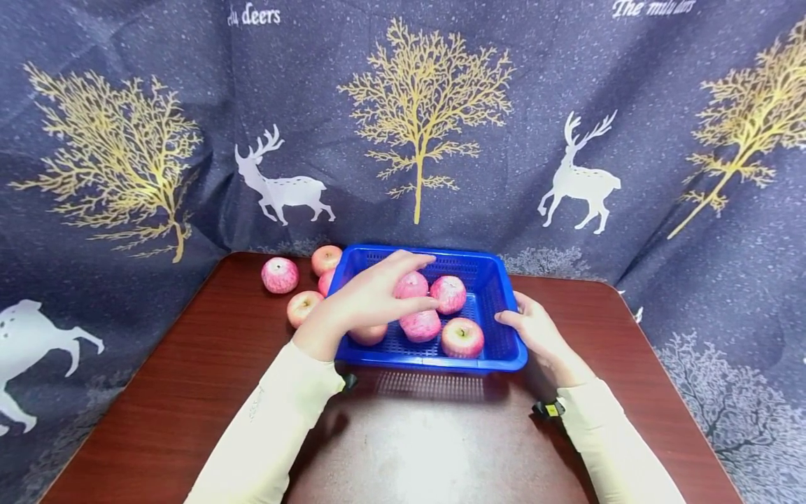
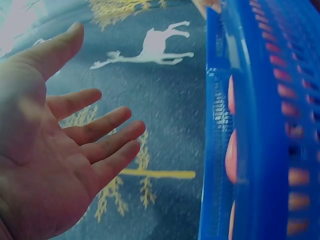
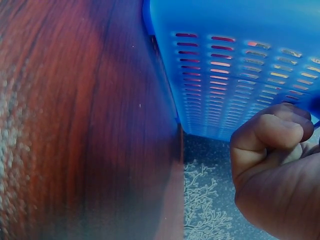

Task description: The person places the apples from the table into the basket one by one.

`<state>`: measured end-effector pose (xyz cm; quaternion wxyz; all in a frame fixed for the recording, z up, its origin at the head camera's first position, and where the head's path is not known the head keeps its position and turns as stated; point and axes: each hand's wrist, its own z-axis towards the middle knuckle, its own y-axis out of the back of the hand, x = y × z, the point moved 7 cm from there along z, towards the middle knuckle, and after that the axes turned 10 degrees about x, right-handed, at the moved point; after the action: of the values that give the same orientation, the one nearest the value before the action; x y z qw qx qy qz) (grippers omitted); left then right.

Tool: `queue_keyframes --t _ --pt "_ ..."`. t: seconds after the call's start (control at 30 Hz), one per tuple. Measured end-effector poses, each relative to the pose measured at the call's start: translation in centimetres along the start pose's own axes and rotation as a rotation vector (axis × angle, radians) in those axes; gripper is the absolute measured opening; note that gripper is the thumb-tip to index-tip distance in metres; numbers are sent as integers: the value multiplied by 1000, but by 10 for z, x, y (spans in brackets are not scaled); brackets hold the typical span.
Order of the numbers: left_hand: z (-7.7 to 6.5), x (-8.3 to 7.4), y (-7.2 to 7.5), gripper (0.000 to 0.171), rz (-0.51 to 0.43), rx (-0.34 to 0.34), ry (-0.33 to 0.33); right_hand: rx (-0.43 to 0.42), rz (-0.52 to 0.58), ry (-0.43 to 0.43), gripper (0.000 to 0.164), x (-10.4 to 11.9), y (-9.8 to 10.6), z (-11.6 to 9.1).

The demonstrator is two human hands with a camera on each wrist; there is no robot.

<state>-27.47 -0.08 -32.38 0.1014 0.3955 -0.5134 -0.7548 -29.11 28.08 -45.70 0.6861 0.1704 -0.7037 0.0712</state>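
A blue plastic basket (image 1: 434, 362) with slotted walls stands on the table and holds several red apples (image 1: 462, 337). My right hand (image 1: 543, 336) grips its right rim, thumb over the inside; the right wrist view shows the curled fingers (image 3: 280, 132) against the slotted wall. Above the left part of the basket is my left hand (image 1: 378, 290), fingers spread and nothing in them. In the left wrist view that palm (image 2: 55, 165) faces the camera, apart from the basket wall (image 2: 250, 125). Part of the apples lies hidden behind the left hand.
Left of the basket, several loose apples (image 1: 280, 275) lie on the brown wooden table (image 1: 164, 392), one partly covered by the basket. A dark cloth (image 1: 403, 140) printed with deer and trees hangs behind the table's back edge.
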Motion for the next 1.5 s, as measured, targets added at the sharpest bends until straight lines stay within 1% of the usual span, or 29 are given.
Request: queue_keyframes --t 0.07,0.17,0.3,0.37,0.47,0.6,0.8,0.97,1.03,1.13,1.27,1.37,1.5 --pt "-6 6 6 78 -13 -31 4 2 3 1 51 0 0 0" --pt "-16 18 13 75 -32 -75 43 3 0 2 51 0 0 1" --pt "-30 34 18 71 -100 -112 92 5 -8 -2 52 0 0 1" --pt "-37 41 20 71 -138 -122 98 4 -11 -5 52 0 0 2" --pt "-46 48 25 70 -197 -145 88 6 -10 -6 52 0 0 2" --pt "-57 56 31 69 -213 -192 76 4 -7 -8 52 0 0 2" --pt "-69 67 39 67 -232 -238 111 -3 -4 -17 52 -1 1 0" --pt "-78 77 44 68 -223 -266 130 -3 3 -25 51 -3 1 1" --pt "-83 81 47 67 -228 -280 124 -5 1 -26 51 -3 1 1" --pt "-89 90 52 67 -257 -313 132 -10 -13 -31 52 -2 1 1" --pt "-97 105 58 65 -258 -369 161 -10 -13 -36 53 -1 1 1" --pt "-100 117 61 67 -218 -390 201 -12 -8 -33 53 -1 1 1" --pt "-105 130 63 70 -130 -383 280 -7 -7 -28 52 -2 2 1"
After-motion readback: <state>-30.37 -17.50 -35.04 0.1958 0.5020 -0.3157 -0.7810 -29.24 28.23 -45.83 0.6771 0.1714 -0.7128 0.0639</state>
